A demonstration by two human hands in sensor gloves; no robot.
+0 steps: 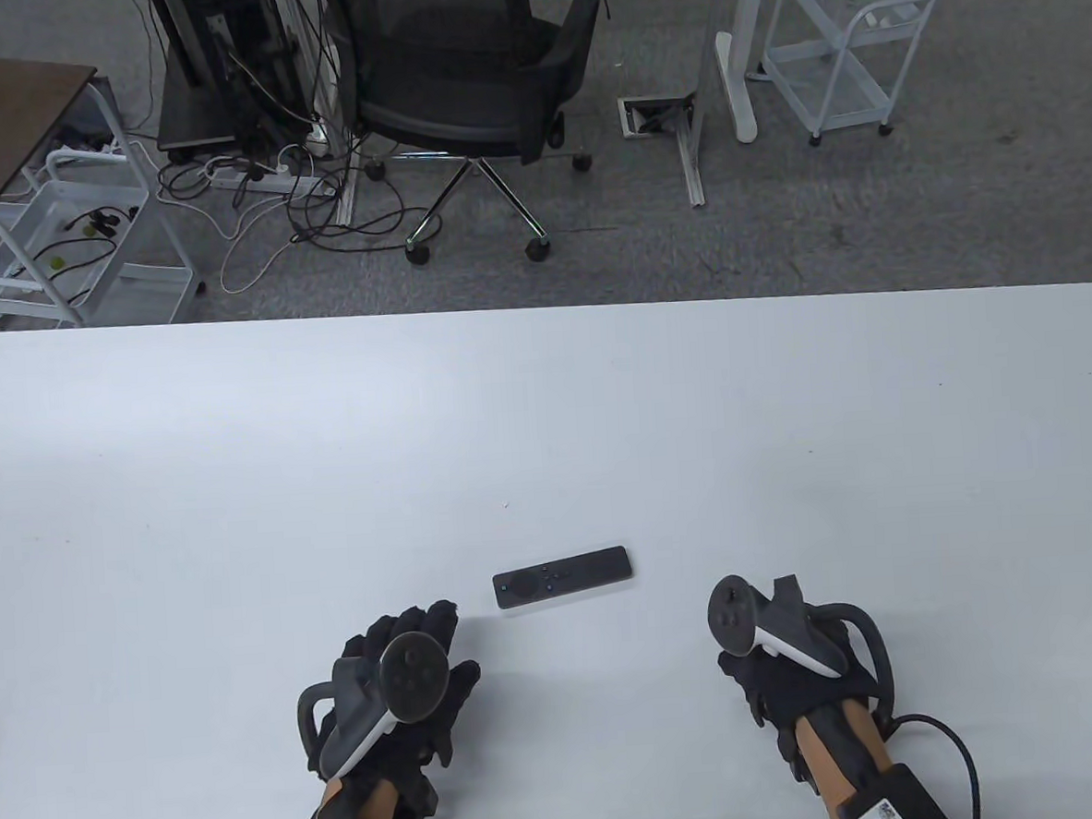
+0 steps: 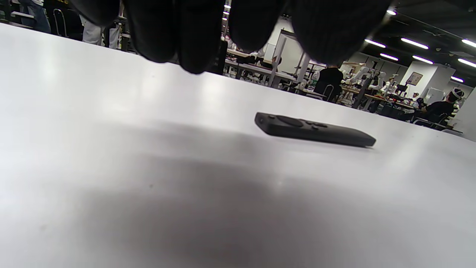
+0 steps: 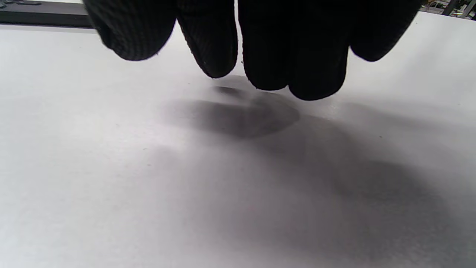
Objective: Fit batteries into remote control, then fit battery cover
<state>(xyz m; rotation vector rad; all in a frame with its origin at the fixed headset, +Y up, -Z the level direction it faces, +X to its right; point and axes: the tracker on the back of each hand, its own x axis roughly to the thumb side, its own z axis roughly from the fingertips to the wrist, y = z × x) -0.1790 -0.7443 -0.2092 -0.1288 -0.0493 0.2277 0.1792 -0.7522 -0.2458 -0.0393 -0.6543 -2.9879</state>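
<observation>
Remote control (image 1: pixel 563 576) lies flat on the white table (image 1: pixel 235 465), buttons up, lengthwise along the near edge & roughly mid-way between the table's left and right edges; nothing touches it. Buttons-up means the battery bay is on the underside, so we judge it either done & set down, or it needs flipping first — can't tell which. No batteries or loose battery cover visible in any view, so we lean toward done, w/o being sure. Our left hand (image 1: pixel 406 691) sits just toward the near-left of the remote, apart from it, fingers (image 2: pixel 193 33) hanging loosely side by side above the tabletop, gripping nothing; left wrist view shows the remote (image 2: pixel 314 130) lying clear beyond the fingertips. Our right hand (image 1: pixel 783 663) is further off toward the near-right, well apart from the remote, fingers (image 3: pixel 293 44) curled down close together over bare table w/ only their shadow beneath, holding nothing. Both hands flank the remote, prob. a rest pose near the near edge.
</observation>
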